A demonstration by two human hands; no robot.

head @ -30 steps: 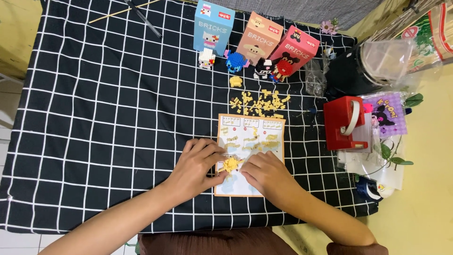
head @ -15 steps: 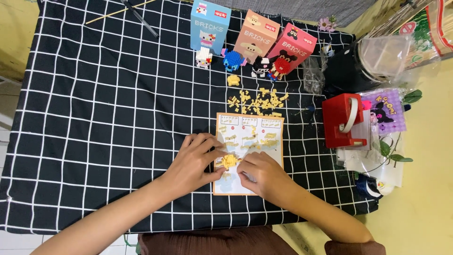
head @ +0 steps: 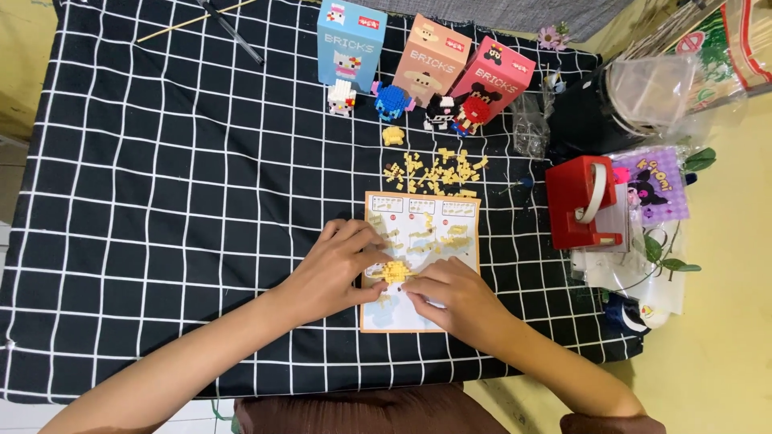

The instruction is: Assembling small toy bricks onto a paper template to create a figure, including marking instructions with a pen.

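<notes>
A small yellow brick assembly [head: 393, 272] rests over the instruction sheet [head: 450, 217], and both my hands pinch it. My left hand [head: 338, 269] grips it from the left with fingers curled over the top. From the right, the fingertips of my right hand [head: 450, 297] press against it. Beyond the sheet lies a loose pile of yellow bricks [head: 434, 169].
A black cloth with a white grid [head: 161, 201] covers the table. Three boxes, blue [head: 350, 36], orange [head: 433, 56] and pink [head: 494, 76], stand at the back with small brick figures [head: 392, 102] before them. A red tape dispenser [head: 583, 202], plastic bags and a purple packet [head: 655, 183] crowd the right edge.
Both hands have stayed on the yellow assembly, with only small finger shifts. The camera view has moved slightly.
</notes>
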